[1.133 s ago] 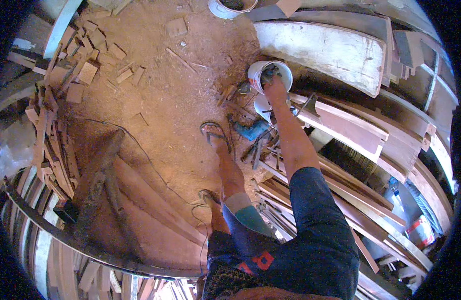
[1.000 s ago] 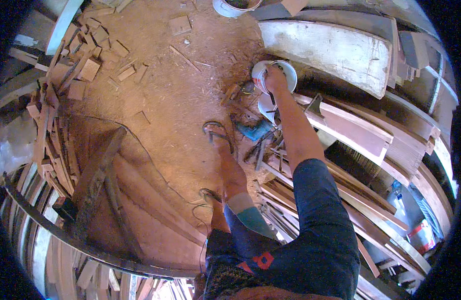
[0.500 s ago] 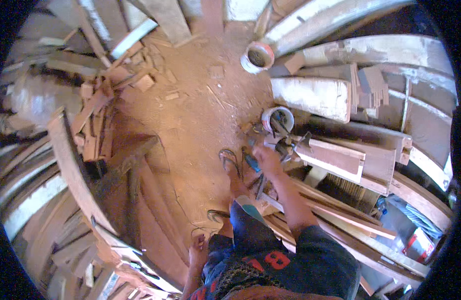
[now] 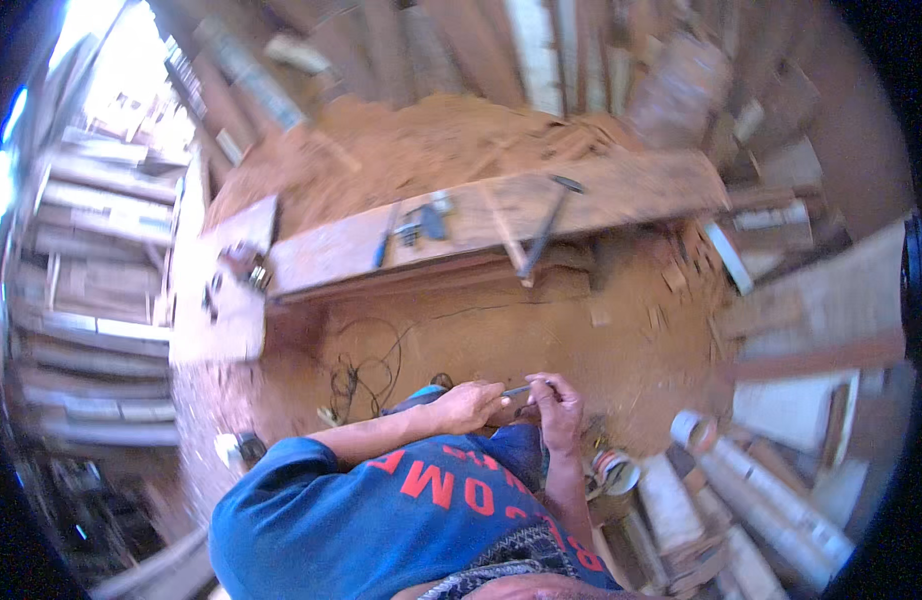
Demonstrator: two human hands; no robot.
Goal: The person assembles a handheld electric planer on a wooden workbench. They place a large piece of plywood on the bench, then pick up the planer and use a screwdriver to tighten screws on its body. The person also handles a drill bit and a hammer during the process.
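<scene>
In front of my body, my left hand (image 4: 474,406) and my right hand (image 4: 558,410) are close together. Between them runs a thin, dark, rod-like piece (image 4: 519,390), pinched by the fingers of both hands. It is too small and blurred to tell its kind. Beyond the hands stands a long wooden bench (image 4: 331,252). On it lie a hammer (image 4: 548,226) with a dark handle, a narrow wood strip (image 4: 502,215), a blue-handled tool (image 4: 385,236) and a blue-grey item (image 4: 431,222) that I cannot make out.
A power tool (image 4: 245,266) rests on a pale board (image 4: 219,325) at the left. Cable (image 4: 356,372) lies coiled on the dusty floor before the bench. Two white buckets (image 4: 614,471) (image 4: 694,430) stand at the lower right. Planks (image 4: 781,500) crowd the right, and sawdust is heaped behind the bench.
The view has swung from the floor and buckets to the bench. My right hand has come from beside the bucket to meet my left hand, and both now hold the thin piece.
</scene>
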